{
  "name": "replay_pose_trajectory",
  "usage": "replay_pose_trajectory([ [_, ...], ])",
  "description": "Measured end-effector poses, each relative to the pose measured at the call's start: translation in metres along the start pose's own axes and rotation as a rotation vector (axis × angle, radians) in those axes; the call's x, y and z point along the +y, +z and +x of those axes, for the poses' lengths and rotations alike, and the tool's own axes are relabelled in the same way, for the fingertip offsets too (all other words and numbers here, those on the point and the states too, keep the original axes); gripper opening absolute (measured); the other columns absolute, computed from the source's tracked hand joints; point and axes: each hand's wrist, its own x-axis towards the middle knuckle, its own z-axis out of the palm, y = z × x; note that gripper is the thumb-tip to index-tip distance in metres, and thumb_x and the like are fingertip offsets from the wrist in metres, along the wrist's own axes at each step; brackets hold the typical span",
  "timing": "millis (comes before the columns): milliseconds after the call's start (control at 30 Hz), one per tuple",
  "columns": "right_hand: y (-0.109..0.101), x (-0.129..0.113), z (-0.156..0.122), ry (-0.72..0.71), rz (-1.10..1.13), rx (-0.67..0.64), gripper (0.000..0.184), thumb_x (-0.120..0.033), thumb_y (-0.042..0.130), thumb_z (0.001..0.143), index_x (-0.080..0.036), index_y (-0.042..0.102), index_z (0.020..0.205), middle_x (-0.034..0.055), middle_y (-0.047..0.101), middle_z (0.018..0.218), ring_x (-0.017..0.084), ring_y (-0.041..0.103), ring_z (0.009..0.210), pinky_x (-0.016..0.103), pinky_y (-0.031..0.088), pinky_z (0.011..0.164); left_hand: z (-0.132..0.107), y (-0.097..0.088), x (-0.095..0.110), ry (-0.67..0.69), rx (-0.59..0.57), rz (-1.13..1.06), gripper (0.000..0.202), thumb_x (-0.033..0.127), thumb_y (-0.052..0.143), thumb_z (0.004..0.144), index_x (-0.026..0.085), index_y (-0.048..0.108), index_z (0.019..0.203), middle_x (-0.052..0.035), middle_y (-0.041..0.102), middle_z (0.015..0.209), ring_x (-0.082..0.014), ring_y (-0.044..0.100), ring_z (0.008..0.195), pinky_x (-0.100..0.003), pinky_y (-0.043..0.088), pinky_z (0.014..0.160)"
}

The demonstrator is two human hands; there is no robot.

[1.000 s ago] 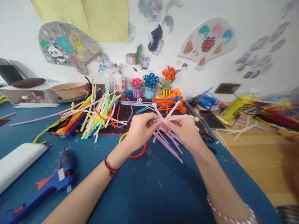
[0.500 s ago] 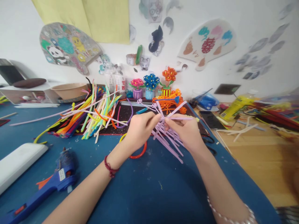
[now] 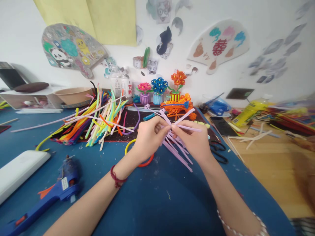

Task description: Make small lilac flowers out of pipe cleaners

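Between my two hands is a star-like bundle of crossed light purple pipe cleaners (image 3: 185,115), pinched at its centre. My left hand (image 3: 154,132) grips it from the left, thumb and fingers pressed together. From the right, my right hand (image 3: 193,137) pinches the same crossing with thumb and forefinger. More light purple pipe cleaners (image 3: 180,155) lie loose on the table beneath my hands. My fingers partly hide the crossing point. A yellow and red ring-shaped pipe cleaner (image 3: 147,163) lies behind my left wrist.
A large pile of coloured pipe cleaners (image 3: 105,114) lies left of centre. A blue glue gun (image 3: 61,190) and a white case (image 3: 22,175) rest at the left. Black scissors (image 3: 219,152) lie right of my right hand. Small pipe-cleaner flower pots (image 3: 157,98) stand against the wall.
Both hands have drawn closer together at the crossing. The purple strips have tilted, and the lower ends are now more hidden behind my fingers.
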Motion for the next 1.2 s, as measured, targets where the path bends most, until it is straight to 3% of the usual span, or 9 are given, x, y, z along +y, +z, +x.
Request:
replay_pose_trajectory([
  [67, 0.001, 0.000, 0.001, 0.048, 0.078, -0.033, 0.018, -0.031, 0.070, 0.080, -0.018, 0.069, 0.068, 0.0007, 0.064, 0.054, 0.014, 0.057, 0.049, 0.026, 0.045, 0.049, -0.001, -0.007, 0.001, 0.405, 0.035, 0.437, 0.021, 0.019, 0.049, 0.095, 0.015, 0.059, 0.077, -0.0039, 0.062, 0.070, -0.0135, 0.055, 0.065, -0.027, 0.042, 0.061],
  [133, 0.002, 0.002, 0.001, 0.095, 0.171, -0.090, 0.019, -0.032, 0.072, 0.078, -0.017, 0.069, 0.068, 0.0012, 0.064, 0.055, 0.014, 0.058, 0.051, 0.026, 0.046, 0.050, 0.000, -0.015, 0.001, 0.757, -0.078, 0.757, 0.029, 0.016, 0.039, 0.098, 0.016, 0.056, 0.074, -0.0037, 0.059, 0.067, -0.0144, 0.052, 0.063, -0.028, 0.038, 0.058],
  [233, 0.002, 0.004, 0.002, 0.125, 0.236, -0.143, 0.020, -0.034, 0.073, 0.077, -0.016, 0.069, 0.069, 0.0013, 0.065, 0.057, 0.014, 0.060, 0.053, 0.026, 0.048, 0.052, 0.001, -0.022, 0.000, 0.957, -0.096, 0.907, 0.030, 0.013, 0.039, 0.098, 0.016, 0.056, 0.074, -0.0032, 0.059, 0.066, -0.0145, 0.050, 0.060, -0.029, 0.035, 0.055],
  [333, 0.000, 0.005, 0.003, 0.057, 0.126, -0.064, 0.018, -0.032, 0.072, 0.078, -0.016, 0.070, 0.071, 0.0006, 0.065, 0.058, 0.014, 0.061, 0.053, 0.026, 0.049, 0.052, 0.004, -0.017, -0.003, 0.616, -0.005, 0.727, 0.029, 0.023, 0.046, 0.097, 0.015, 0.059, 0.072, -0.0037, 0.061, 0.065, -0.0143, 0.052, 0.060, -0.027, 0.036, 0.057],
  [500, -0.002, 0.007, 0.003, -0.180, -0.083, 0.055, 0.012, -0.026, 0.068, 0.083, -0.018, 0.070, 0.074, 0.0008, 0.069, 0.065, 0.015, 0.064, 0.057, 0.027, 0.051, 0.056, 0.010, -0.007, -0.002, -0.389, -0.081, -0.265, 0.038, 0.034, 0.046, 0.095, 0.014, 0.059, 0.064, -0.0019, 0.059, 0.054, -0.0092, 0.050, 0.046, -0.021, 0.039, 0.049],
  [633, -0.002, 0.009, 0.002, -0.382, -0.214, 0.081, 0.008, -0.021, 0.066, 0.085, -0.019, 0.070, 0.079, 0.0030, 0.073, 0.076, 0.017, 0.067, 0.068, 0.029, 0.052, 0.065, 0.011, -0.008, 0.001, -0.697, -0.163, -0.781, 0.022, 0.021, 0.056, 0.086, 0.011, 0.063, 0.068, -0.0020, 0.060, 0.059, -0.0064, 0.051, 0.048, -0.017, 0.041, 0.048],
  [1000, -0.004, 0.007, 0.000, -0.466, -0.298, 0.068, 0.010, -0.017, 0.063, 0.086, -0.020, 0.069, 0.080, 0.0033, 0.074, 0.079, 0.017, 0.068, 0.073, 0.029, 0.051, 0.068, 0.008, -0.007, 0.004, -0.608, -0.193, -0.791, 0.012, 0.019, 0.072, 0.076, 0.008, 0.069, 0.076, -0.0013, 0.061, 0.066, -0.0044, 0.053, 0.056, -0.015, 0.041, 0.053],
  [1100, -0.004, 0.004, 0.000, -0.307, -0.218, 0.075, 0.009, -0.020, 0.064, 0.085, -0.019, 0.069, 0.077, 0.0020, 0.072, 0.071, 0.016, 0.066, 0.064, 0.027, 0.049, 0.060, 0.007, -0.006, 0.004, -0.390, -0.172, -0.525, 0.018, 0.027, 0.067, 0.084, 0.010, 0.066, 0.079, -0.0023, 0.064, 0.068, -0.0067, 0.053, 0.056, -0.019, 0.042, 0.054],
  [1200, -0.005, 0.000, 0.001, -0.099, -0.077, 0.010, 0.016, -0.025, 0.066, 0.083, -0.018, 0.068, 0.070, -0.0002, 0.065, 0.058, 0.013, 0.059, 0.052, 0.025, 0.045, 0.051, 0.006, -0.010, 0.004, 0.049, -0.099, -0.009, 0.019, 0.027, 0.057, 0.092, 0.013, 0.064, 0.081, -0.0018, 0.064, 0.069, -0.0096, 0.054, 0.060, -0.022, 0.042, 0.058],
])
